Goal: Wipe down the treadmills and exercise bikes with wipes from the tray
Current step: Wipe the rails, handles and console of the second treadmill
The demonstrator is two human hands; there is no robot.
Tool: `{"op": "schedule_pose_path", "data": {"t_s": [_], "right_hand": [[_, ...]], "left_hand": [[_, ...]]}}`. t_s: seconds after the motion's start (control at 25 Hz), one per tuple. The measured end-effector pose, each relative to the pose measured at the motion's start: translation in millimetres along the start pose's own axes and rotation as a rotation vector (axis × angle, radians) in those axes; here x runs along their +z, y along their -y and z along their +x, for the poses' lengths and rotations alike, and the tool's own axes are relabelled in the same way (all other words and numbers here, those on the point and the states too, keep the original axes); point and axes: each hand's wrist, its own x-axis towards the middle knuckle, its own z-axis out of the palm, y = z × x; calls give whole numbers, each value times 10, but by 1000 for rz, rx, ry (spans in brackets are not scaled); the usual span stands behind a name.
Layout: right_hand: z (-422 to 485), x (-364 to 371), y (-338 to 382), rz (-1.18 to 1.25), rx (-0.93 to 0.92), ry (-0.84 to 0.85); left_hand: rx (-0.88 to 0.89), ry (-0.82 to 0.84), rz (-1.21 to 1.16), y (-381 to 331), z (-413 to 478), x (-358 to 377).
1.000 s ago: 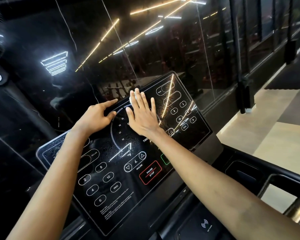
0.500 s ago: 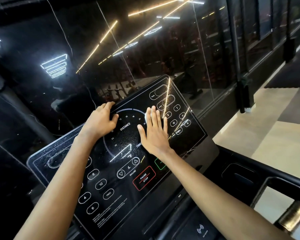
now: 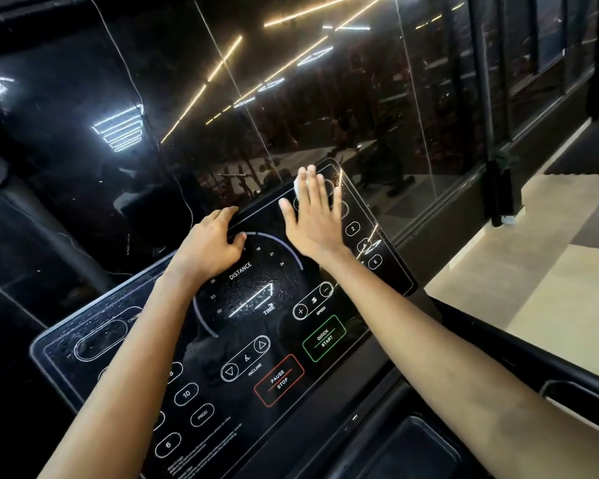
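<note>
evidently midway through the treadmill console (image 3: 222, 392): pressing the wipe (image 3: 297, 184) flat near its top right corner under the straight fingers of the right hand (image 3: 313, 219), gripping the top edge with the left hand (image 3: 206, 247). likely left to do: droplet-beaded centre, bikes.

Lower centre of console (image 3: 256, 340) open between the forearms; upper edge occupied by left hand (image 3: 208, 247) and right hand (image 3: 313, 216); glass wall (image 3: 291, 98) just behind, barring passage.
</note>
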Motion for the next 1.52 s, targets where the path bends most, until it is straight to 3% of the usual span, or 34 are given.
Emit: {"op": "schedule_pose_path", "data": {"t_s": [0.32, 0.68, 0.88, 1.12, 1.36, 1.52], "right_hand": [[254, -61, -377, 47, 138, -55], [171, -33, -432, 76, 82, -47], [-532, 37, -682, 60, 156, -21], [-1262, 112, -491, 2, -78, 119], [-1544, 91, -755, 28, 184, 132], [-1910, 123, -357, 52, -38, 240]], "left_hand": [[33, 24, 14, -329, 329, 92], [26, -72, 133, -516, 511, 300], [37, -152, 173, -496, 429, 399], [24, -192, 171, -502, 371, 449], [56, -250, 163, -470, 232, 491], [74, -297, 180, -442, 129, 584]]}}
